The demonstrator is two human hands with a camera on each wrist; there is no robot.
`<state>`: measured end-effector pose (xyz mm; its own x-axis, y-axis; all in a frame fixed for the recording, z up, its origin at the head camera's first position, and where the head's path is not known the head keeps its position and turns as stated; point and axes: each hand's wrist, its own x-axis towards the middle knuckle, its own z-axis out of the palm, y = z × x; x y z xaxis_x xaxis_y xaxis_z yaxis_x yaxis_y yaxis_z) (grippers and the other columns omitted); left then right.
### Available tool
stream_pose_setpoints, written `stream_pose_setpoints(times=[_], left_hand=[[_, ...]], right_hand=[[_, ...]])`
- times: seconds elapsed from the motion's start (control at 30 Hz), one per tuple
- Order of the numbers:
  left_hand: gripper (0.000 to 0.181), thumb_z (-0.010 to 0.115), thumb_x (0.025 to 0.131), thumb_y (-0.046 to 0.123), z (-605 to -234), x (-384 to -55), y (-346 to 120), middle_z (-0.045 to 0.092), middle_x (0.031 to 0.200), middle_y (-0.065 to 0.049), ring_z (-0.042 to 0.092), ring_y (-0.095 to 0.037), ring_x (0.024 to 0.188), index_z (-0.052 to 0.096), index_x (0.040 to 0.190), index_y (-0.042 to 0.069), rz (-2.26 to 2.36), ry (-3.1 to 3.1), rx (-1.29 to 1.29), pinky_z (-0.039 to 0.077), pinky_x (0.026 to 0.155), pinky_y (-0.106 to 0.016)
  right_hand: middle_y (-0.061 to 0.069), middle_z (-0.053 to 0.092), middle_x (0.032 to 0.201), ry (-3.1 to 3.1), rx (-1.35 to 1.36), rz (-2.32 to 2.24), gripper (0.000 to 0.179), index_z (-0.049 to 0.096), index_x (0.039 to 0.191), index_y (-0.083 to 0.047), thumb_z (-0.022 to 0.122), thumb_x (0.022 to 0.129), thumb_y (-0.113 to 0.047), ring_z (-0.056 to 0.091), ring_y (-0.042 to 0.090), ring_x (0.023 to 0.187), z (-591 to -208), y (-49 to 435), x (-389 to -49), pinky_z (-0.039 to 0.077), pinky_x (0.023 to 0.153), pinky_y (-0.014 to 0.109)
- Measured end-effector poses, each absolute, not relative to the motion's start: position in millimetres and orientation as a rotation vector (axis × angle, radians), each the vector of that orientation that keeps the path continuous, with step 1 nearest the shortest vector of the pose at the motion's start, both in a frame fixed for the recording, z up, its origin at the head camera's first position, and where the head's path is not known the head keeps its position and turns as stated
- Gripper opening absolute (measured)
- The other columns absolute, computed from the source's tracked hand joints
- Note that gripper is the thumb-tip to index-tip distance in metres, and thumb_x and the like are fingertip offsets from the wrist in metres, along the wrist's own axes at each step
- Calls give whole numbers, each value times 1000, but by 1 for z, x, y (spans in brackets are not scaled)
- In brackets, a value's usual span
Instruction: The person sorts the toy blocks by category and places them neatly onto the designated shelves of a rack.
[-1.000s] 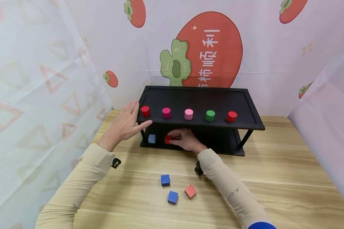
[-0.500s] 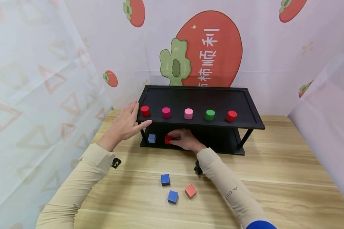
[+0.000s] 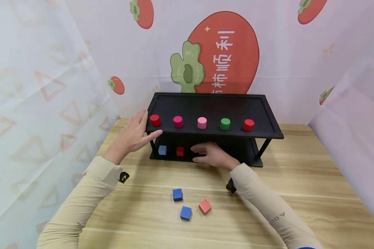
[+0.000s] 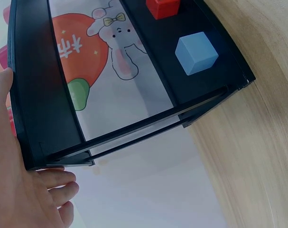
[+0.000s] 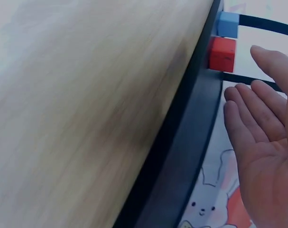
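Note:
My left hand (image 3: 133, 133) rests against the left end of the black two-tier rack (image 3: 212, 107), thumb along its front edge, fingers straight. On the lower shelf stand a light blue cube (image 3: 162, 150) at the left and a red cube (image 3: 180, 151) to its right. Just right of the red cube is my right hand (image 3: 213, 154), thumb and fingers apart, holding nothing. In the right wrist view a gap shows between its fingertips and the red cube (image 5: 223, 54). The left wrist view shows the light blue cube (image 4: 196, 53) near the rack's end.
Along the top shelf stand several cylinders: red (image 3: 155, 120), magenta (image 3: 178, 121), pink (image 3: 202, 122), green (image 3: 225, 124) and another red one (image 3: 248, 125). Nearer on the wooden table (image 3: 143, 214) lie two blue cubes (image 3: 185, 213) and an orange-red cube (image 3: 205, 206). A printed curtain hangs behind.
My right hand has let go of the red cube and drawn back to the right. The cube stays on the lower shelf. My left hand keeps its place on the rack.

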<state>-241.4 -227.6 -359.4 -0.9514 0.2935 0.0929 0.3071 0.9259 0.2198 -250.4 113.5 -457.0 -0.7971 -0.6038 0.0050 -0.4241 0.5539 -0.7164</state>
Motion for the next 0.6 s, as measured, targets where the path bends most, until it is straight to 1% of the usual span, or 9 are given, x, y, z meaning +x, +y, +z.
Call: stream_pose_setpoints(times=[0.13, 0.23, 0.37, 0.6], left_hand=[[108, 44, 102, 73, -360, -241, -229, 7, 177, -24, 9, -42, 165, 6, 168, -4, -368, -3028, -471, 9, 136, -56], [109, 42, 101, 75, -359, -240, -230, 7, 177, -24, 9, -42, 165, 5, 168, -3, -362, -3025, -475, 9, 136, -56], [109, 42, 101, 75, -359, -240, -230, 9, 177, -25, 10, -43, 165, 6, 168, -3, -363, -3013, -485, 10, 136, -56], [109, 43, 101, 75, -360, -242, -229, 9, 177, -24, 11, -43, 165, 6, 168, -2, -367, -3009, -489, 9, 136, -56]], right_hand=[[8, 71, 141, 2475, -900, -1061, 50, 67, 142, -7, 79, 97, -25, 69, 23, 131, -454, 125, -239, 55, 113, 43], [8, 71, 140, 2431, -925, -1049, 49, 68, 141, -8, 79, 96, -25, 69, 24, 130, -451, 132, -225, 56, 111, 43], [8, 72, 138, 2392, -944, -1019, 49, 69, 140, -10, 80, 96, -28, 69, 24, 128, -447, 140, -206, 56, 111, 44], [12, 73, 136, 2249, -1000, -1040, 49, 69, 138, -4, 80, 96, -27, 70, 26, 127, -449, 154, -179, 56, 111, 44]])
